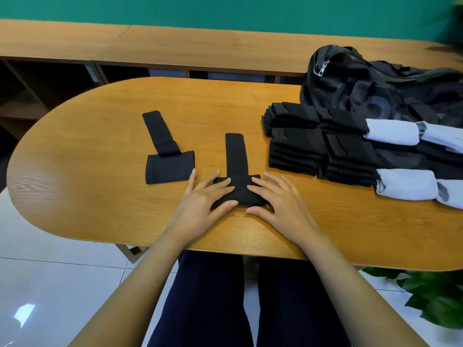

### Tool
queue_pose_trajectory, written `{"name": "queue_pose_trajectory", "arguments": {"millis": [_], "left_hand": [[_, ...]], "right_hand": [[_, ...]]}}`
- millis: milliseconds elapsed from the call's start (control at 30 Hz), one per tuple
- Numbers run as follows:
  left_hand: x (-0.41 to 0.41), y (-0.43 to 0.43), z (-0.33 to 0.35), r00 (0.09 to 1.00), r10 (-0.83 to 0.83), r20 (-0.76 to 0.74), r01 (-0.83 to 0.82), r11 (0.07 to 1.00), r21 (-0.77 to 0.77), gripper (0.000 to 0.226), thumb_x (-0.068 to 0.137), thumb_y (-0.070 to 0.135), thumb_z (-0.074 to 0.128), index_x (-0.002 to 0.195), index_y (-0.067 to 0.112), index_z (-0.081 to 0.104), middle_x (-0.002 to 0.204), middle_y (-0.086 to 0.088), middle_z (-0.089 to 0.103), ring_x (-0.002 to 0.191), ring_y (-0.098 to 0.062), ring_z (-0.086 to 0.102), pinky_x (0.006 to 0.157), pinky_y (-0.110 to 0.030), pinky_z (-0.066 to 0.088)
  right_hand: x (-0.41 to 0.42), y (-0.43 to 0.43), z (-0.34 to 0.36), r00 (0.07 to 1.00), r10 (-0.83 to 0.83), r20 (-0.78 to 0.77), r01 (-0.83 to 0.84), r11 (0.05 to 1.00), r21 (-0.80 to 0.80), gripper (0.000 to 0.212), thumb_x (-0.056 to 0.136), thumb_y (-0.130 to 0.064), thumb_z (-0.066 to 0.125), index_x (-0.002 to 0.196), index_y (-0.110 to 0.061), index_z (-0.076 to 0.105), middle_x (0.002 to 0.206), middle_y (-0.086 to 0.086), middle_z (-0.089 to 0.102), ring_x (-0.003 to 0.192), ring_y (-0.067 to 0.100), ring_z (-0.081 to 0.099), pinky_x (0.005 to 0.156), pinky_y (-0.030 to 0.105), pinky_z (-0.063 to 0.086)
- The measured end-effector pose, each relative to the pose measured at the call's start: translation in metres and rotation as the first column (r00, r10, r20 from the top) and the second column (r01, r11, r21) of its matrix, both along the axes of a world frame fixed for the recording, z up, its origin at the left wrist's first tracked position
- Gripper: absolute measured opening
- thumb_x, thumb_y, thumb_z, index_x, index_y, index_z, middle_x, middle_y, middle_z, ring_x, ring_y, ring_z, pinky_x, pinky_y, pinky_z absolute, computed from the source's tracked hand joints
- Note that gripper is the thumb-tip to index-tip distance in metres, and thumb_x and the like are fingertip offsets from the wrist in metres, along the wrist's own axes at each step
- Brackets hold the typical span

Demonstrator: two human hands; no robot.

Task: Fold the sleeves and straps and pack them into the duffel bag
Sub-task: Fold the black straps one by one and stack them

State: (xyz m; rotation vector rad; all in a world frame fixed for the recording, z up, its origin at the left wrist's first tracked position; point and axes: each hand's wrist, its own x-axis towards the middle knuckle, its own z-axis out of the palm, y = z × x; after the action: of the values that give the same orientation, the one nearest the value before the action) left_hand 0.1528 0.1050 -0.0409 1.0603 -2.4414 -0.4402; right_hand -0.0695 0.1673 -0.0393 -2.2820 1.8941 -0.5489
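A black sleeve with a long strap point(236, 156) lies flat on the wooden table point(95, 196) in front of me. My left hand point(205, 199) and my right hand point(278, 201) both press flat on its wide part, fingers spread, one on each side. A second black sleeve with strap point(166, 156) lies to the left, untouched. Stacks of folded black sleeves point(318, 146) sit to the right. The black duffel bag point(375, 83) lies slumped at the far right.
Rolled light-blue cloth pieces point(406, 184) lie beside the black stacks on the right. A long wooden bench or shelf point(175, 46) runs behind the table. A green plant point(436, 296) stands at the lower right by the table edge.
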Motion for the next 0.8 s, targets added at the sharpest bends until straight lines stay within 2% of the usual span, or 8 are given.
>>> {"name": "queue_pose_trajectory", "arguments": {"millis": [100,333,433,600,800], "left_hand": [[0.0006,0.0003,-0.0007,1.0,0.003,-0.021,-0.004,0.999,-0.037,0.064,0.094,0.065,0.03,0.131,0.024,0.061,0.139,0.008,0.056,0.143,-0.003,0.027,0.122,-0.045,-0.004],[0.0023,0.0019,-0.0017,0.996,0.004,-0.085,-0.013,0.994,-0.104,0.058,0.093,0.063,0.039,0.115,0.02,0.071,0.124,0.006,0.067,0.135,-0.006,0.042,0.121,-0.052,0.007],[0.0026,0.003,-0.0013,0.995,0.006,-0.102,-0.018,0.993,-0.119,0.054,0.091,0.062,0.046,0.112,0.02,0.073,0.12,0.006,0.069,0.133,-0.007,0.045,0.12,-0.053,0.01],[0.0025,0.0044,-0.0007,0.993,-0.011,-0.121,-0.004,0.992,-0.122,0.049,0.094,0.057,0.045,0.109,0.021,0.074,0.113,0.008,0.071,0.127,-0.006,0.049,0.119,-0.054,0.013],[0.0054,0.0048,-0.0027,0.964,-0.009,-0.267,-0.035,0.986,-0.16,0.04,0.09,0.052,0.057,0.1,0.018,0.075,0.102,0.005,0.071,0.114,-0.006,0.057,0.118,-0.051,0.019]], "right_hand": [[-0.0004,0.0006,-0.0007,0.999,-0.002,0.033,0.003,0.999,-0.034,0.061,0.09,-0.065,0.039,0.137,-0.029,0.055,0.147,-0.01,0.047,0.143,0.009,0.026,0.119,0.034,0.007],[-0.0004,0.0016,-0.0031,0.998,0.004,0.064,0.002,0.995,-0.103,0.054,0.094,-0.058,0.033,0.126,-0.028,0.064,0.137,-0.011,0.057,0.135,0.008,0.036,0.117,0.032,0.01],[-0.0007,0.0017,-0.003,0.997,0.004,0.071,0.004,0.994,-0.113,0.052,0.096,-0.056,0.033,0.124,-0.027,0.065,0.135,-0.011,0.059,0.134,0.008,0.038,0.116,0.031,0.011],[-0.0008,0.0036,-0.0023,0.996,0.014,0.091,0.001,0.988,-0.155,0.049,0.097,-0.053,0.035,0.117,-0.024,0.069,0.126,-0.01,0.065,0.127,0.009,0.045,0.115,0.028,0.012],[-0.001,0.0056,-0.0022,0.993,0.027,0.113,0.003,0.967,-0.256,0.047,0.099,-0.048,0.037,0.107,-0.019,0.073,0.108,-0.006,0.071,0.114,0.009,0.055,0.114,0.031,0.02]]}}
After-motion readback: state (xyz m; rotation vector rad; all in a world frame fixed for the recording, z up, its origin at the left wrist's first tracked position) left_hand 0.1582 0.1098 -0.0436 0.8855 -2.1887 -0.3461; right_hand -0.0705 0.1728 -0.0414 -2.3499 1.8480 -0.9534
